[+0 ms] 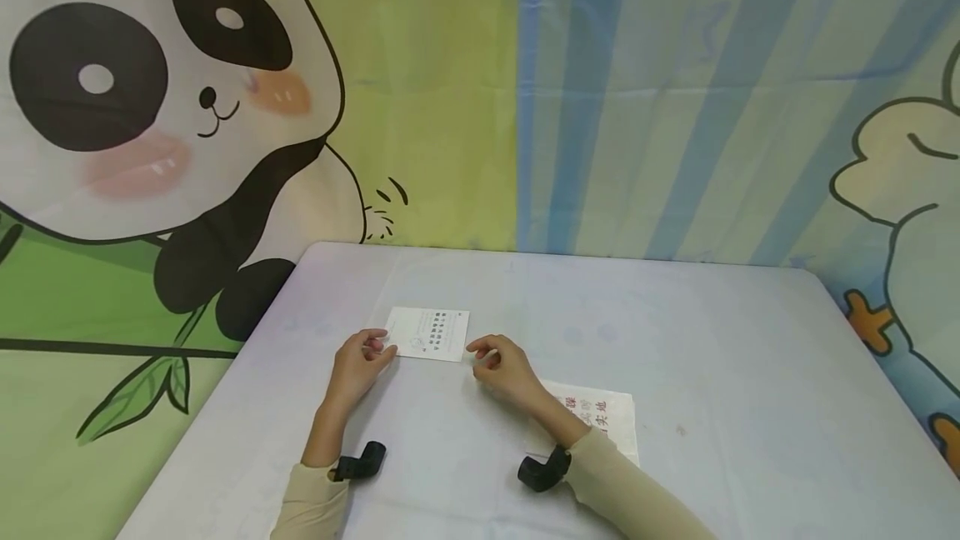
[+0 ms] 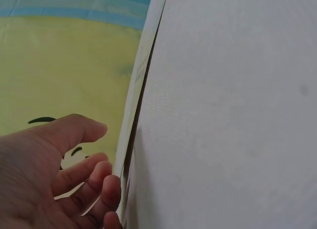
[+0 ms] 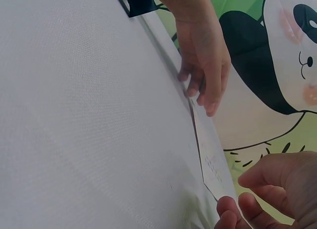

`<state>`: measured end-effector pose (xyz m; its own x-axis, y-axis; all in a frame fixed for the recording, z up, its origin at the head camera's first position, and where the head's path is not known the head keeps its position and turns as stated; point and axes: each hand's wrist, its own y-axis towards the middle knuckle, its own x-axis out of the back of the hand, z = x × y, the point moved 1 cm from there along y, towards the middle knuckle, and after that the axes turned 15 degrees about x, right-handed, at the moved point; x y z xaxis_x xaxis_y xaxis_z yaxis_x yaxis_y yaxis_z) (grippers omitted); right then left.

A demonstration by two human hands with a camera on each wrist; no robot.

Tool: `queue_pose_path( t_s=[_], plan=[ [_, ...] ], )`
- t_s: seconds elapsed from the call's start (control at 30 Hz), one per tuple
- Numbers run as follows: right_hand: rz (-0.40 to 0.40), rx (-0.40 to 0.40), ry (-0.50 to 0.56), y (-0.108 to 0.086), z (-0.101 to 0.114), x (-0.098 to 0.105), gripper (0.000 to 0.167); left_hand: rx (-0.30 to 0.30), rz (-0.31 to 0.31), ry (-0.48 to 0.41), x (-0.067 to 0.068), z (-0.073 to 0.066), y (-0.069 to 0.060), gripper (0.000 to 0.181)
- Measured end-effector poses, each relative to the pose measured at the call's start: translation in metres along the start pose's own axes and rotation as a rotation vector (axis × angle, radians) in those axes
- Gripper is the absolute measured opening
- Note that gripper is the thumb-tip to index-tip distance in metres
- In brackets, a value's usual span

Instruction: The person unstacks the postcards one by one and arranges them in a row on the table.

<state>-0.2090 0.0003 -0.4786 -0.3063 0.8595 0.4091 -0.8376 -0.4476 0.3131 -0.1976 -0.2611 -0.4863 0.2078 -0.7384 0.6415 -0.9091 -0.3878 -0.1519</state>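
A small white card [image 1: 427, 334] with printed characters lies on the white-covered table. My left hand [image 1: 352, 369] is at its left edge, fingers loosely bent, with the thumb apart from them. In the left wrist view the fingertips of this hand [image 2: 49, 184] come up against the near end of the card [image 2: 134, 90]; whether they press on it is unclear. Just off the card's right edge, my right hand [image 1: 510, 375] hovers with relaxed, bent fingers and holds nothing. The right wrist view has the card [image 3: 210, 157] between my left hand [image 3: 203, 56] and right hand [image 3: 280, 194].
A second, larger sheet [image 1: 621, 432] with red and grey characters lies partly under my right forearm. The table [image 1: 750, 357] reaches back to a cloth backdrop [image 1: 450, 107] with a panda and a bird. Each wrist wears a black device.
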Motion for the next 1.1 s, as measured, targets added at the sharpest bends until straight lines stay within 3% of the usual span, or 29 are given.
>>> queue_pose_path(
  t_s=[0.33,0.57,0.9,1.1],
  plan=[
    [-0.01,0.023,-0.001,-0.007,0.003,0.011,0.026,-0.034,0.01,-0.031,-0.002,-0.009,-0.005,0.031],
    [-0.04,0.015,-0.002,-0.013,0.002,0.018,0.026,-0.061,0.054,-0.063,-0.007,-0.02,-0.012,0.028],
    [-0.058,0.045,0.055,-0.023,-0.003,0.032,0.023,-0.126,0.087,-0.015,-0.013,-0.036,-0.024,0.028],
    [-0.081,0.047,0.057,-0.029,-0.006,0.042,0.021,-0.145,0.099,0.018,-0.017,-0.039,-0.027,0.026]
  ],
)
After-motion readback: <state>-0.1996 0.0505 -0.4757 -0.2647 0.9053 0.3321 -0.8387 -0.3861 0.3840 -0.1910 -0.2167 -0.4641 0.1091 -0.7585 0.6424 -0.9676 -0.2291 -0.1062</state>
